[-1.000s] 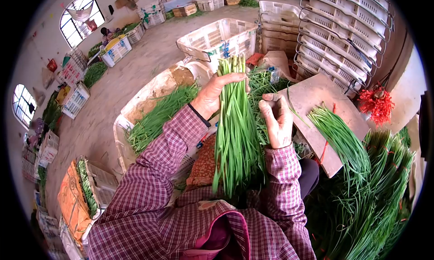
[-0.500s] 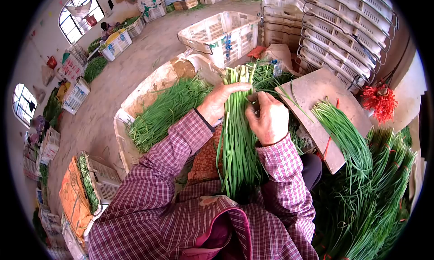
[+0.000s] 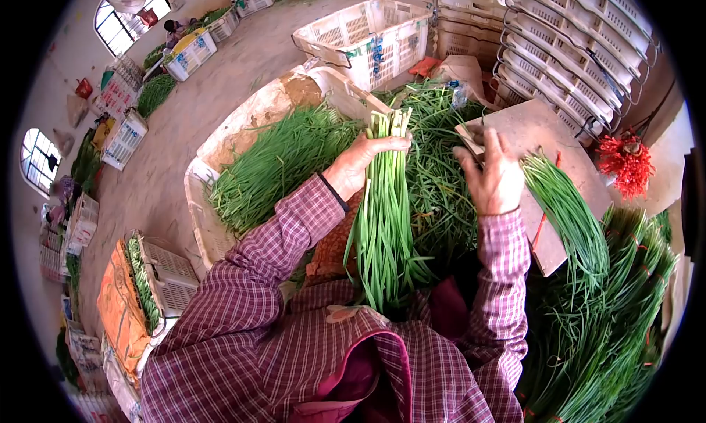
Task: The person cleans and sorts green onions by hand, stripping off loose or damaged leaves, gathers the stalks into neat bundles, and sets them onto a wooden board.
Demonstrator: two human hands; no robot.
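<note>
My left hand (image 3: 354, 164) is wrapped round a bunch of long green stalks (image 3: 386, 217) near its pale upper ends, and the leaves hang down in front of my lap. To the right, my right hand (image 3: 494, 174) is curled over the near left edge of a flat board (image 3: 526, 122); whether its fingers hold anything is too small to tell. Another green bunch (image 3: 562, 202) lies on the board, its leaves drooping over the edge, beside a red tie. Loose greens (image 3: 437, 166) lie in a heap between my hands.
A white crate (image 3: 202, 174) of greens stands at left, with another white crate (image 3: 368, 44) behind. Stacked crates (image 3: 566, 55) rise at back right. Red ties (image 3: 625, 164) hang beside the board. Many tied bunches (image 3: 603, 335) lie at lower right. A person (image 3: 173, 30) sits far back.
My right hand touched the bunch half a second ago and has since moved right to the board's edge. My left hand still grips the bunch, which looks thinner. The view has shifted slightly.
</note>
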